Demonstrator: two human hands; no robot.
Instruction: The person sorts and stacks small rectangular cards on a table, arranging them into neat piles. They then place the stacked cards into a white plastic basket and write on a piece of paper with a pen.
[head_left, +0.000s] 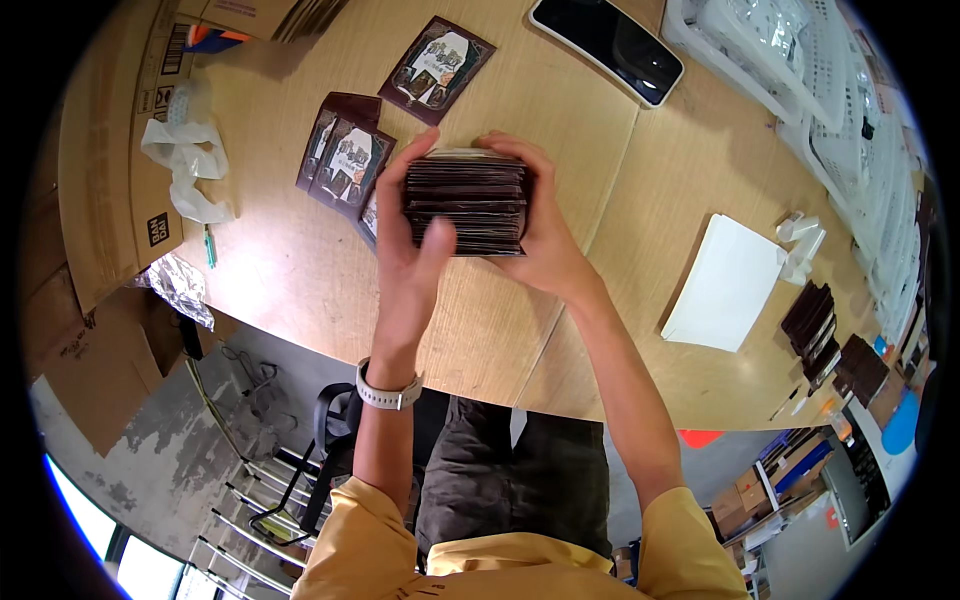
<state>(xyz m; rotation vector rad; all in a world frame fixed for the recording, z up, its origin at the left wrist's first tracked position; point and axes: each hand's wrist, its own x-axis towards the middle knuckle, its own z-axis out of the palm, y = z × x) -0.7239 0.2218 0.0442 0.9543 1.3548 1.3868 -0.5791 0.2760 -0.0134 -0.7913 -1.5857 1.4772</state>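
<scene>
A thick stack of dark card packets (465, 202) is held edge-up between both hands above the wooden table. My left hand (409, 217) grips its left side, the thumb lying across the near left part. Around the right side and far corner curls my right hand (544, 217). Just left of the stack, several dark packets with printed fronts (351, 163) lie overlapping on the table, partly hidden by my left hand. Another printed packet (437, 70) lies apart, beyond the hands.
A smartphone (609, 49) lies at the far side. White paper sheets (726, 283) are on the right, near more dark packets (810, 322). Translucent plastic baskets (840, 150) line the right rim. A cardboard box (124, 172), crumpled clear film (191, 161) and a green pen (209, 246) are left.
</scene>
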